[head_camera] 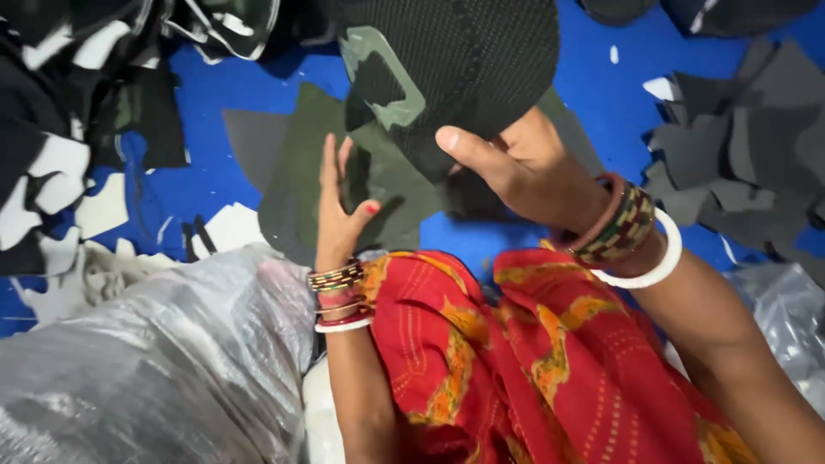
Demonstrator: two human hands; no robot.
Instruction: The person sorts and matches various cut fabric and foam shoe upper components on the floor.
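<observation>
My right hand (516, 167) grips a black mesh fabric piece (468, 60) by its lower edge, thumb on top; a pale green cut-out patch (382, 82) is on the piece's left side. My left hand (339, 210) is flat with fingers spread against a dark olive-green sheet (296, 159) lying on the blue surface (215, 90). Both wrists carry several bangles. Red and orange patterned cloth (516, 352) covers my lap below the hands.
A crinkled clear plastic bag (155, 361) fills the lower left. Black and white cut scraps (60, 112) pile at the upper left. Grey cut pieces (739, 155) lie scattered at the right. More plastic (786, 309) sits at the lower right.
</observation>
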